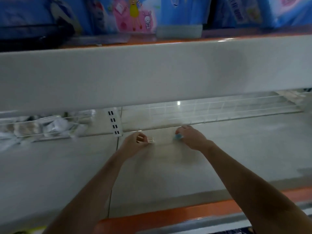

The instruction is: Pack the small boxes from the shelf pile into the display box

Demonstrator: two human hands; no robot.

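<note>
Head view: a small pale box (150, 139) is pinched in the left hand (135, 141) and a blue one (178, 136) is gripped under the right hand (190, 135) deep on the shelf (253, 157), where either could be dropped, the display box being unseen.

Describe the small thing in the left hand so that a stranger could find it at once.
Look at the pale shelf under the wide white shelf edge, near its back where both hands reach. The left hand pinches a small pale box beside the slotted white upright. The item under the right hand is blue instead.
</note>
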